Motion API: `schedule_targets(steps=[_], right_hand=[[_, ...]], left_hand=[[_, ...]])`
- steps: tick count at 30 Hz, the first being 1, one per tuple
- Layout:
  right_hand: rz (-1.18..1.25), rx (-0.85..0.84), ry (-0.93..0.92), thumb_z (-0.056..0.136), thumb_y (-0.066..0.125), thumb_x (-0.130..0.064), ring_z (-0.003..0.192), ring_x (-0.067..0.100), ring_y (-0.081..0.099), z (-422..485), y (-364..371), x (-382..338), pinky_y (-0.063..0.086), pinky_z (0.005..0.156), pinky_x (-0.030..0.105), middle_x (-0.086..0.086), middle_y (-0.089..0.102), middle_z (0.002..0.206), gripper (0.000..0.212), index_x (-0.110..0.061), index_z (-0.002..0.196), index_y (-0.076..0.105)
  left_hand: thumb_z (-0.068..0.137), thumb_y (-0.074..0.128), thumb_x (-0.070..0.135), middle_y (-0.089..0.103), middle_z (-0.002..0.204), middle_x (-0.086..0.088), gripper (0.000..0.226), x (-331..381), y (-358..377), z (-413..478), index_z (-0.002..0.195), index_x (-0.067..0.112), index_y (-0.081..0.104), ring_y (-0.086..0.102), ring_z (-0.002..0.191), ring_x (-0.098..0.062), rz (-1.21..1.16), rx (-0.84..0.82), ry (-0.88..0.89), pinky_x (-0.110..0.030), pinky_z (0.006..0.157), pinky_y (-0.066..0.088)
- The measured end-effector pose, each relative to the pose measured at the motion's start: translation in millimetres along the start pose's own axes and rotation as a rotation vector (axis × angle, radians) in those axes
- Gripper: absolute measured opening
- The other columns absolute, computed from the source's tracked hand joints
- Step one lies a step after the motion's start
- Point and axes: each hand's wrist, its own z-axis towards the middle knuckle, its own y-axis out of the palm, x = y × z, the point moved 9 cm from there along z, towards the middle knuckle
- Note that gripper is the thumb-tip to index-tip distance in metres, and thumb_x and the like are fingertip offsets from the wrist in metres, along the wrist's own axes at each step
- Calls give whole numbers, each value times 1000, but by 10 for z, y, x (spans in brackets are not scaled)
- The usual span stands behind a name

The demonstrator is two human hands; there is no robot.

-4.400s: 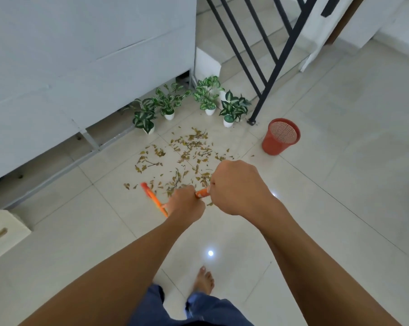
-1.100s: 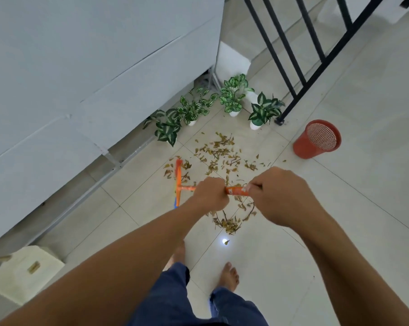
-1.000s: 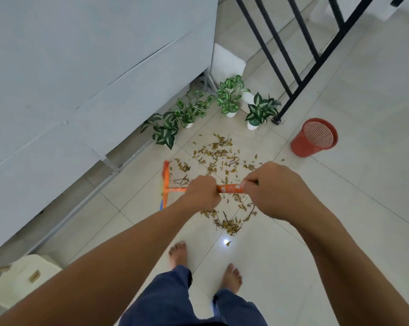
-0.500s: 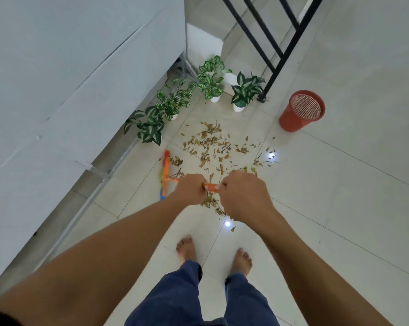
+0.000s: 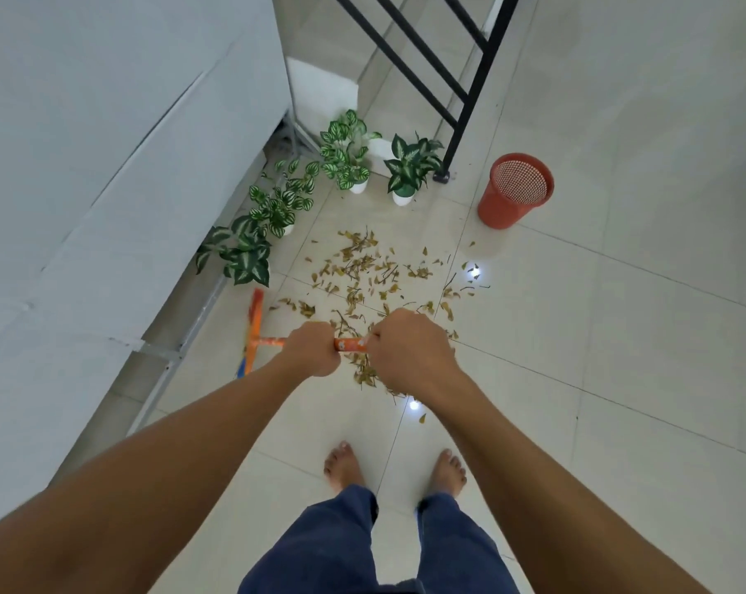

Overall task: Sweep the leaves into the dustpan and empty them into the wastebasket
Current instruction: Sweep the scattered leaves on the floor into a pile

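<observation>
1. No brand or readable writing shows; the broom handle carries only a small pale flower print on orange.
2. The left hand is clenched around that handle, and the right hand grips it just beside, with a short printed stretch visible between them.
3. The broom head is a narrow orange bar with blue at its lower end, resting on the floor left of the hands.
4. Dry leaves, brown-yellow, thin and curled, with some twigs, lie scattered on glossy pale floor tiles, from under the hands up towards the plants.
5. The wastebasket is red-orange plastic, round and tapered, with a mesh bottom, standing upright well beyond the leaves, to the right.
6. Four potted plants with green-white striped foliage sit in small white pots beside a black metal railing.
</observation>
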Motion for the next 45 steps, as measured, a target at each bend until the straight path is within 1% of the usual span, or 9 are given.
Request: schedule_targets(steps=[4,10,19,23,27,35,37,41,45], right_hand=[[-96,17,23,96,49,-14,49,11,43,18,55,73,27,43,22,-2,50,65,18,-10,85,62],[-27,22,98,103,47,-27,60,18,52,-277,-461,436,45,56,28,4,64,76,33,-12,90,73],[40,29,126,97,52,-21,50,11,46,-28,-264,314,32,45,24,-1,57,65,23,-12,89,72],[-7,51,150,96,54,-20,51,13,49,0,-133,367,34,44,23,1,63,70,21,-13,93,74],[-60,107,180,97,51,-20,53,14,45,-191,-378,552,30,46,25,1,58,69,20,-12,91,69],[11,90,119,100,48,-24,54,16,46,-274,-671,673,36,48,26,0,58,66,30,-13,81,68],[14,84,119,98,51,-22,52,14,48,-122,-536,671,34,46,24,0,61,68,25,-14,83,70],[-17,91,98,97,52,-20,57,17,54,50,-328,775,32,44,24,2,65,73,22,-15,86,71],[-93,94,44,102,47,-23,64,19,58,-91,-588,1010,44,54,27,2,63,78,29,-12,87,69]], left_hand=[[91,45,12,58,86,-3,13,190,47,112,88,11,58,54,80,-20,-14,22,73,-27,60,35],[85,49,8,49,66,2,21,762,0,149,67,17,45,52,63,-16,-54,18,204,-24,49,33],[87,50,9,53,75,-2,6,409,-77,193,81,10,52,52,66,-18,3,35,103,-26,54,39],[87,48,9,53,73,-2,21,555,9,258,67,15,44,55,72,-21,-8,1,155,-27,54,37],[83,48,7,51,66,0,22,912,57,290,65,18,41,51,62,-18,-56,-9,242,-25,48,33],[84,53,8,50,66,2,16,946,-166,274,70,15,49,49,60,-15,-14,116,186,-24,50,34],[84,55,9,51,69,2,8,854,-145,322,78,13,53,53,67,-18,6,112,140,-25,52,36],[83,51,7,46,63,3,23,938,6,394,64,16,41,52,67,-20,-18,83,109,-26,54,34],[83,49,8,52,68,2,20,1352,77,440,67,18,44,51,62,-16,-29,34,169,-27,56,36]])
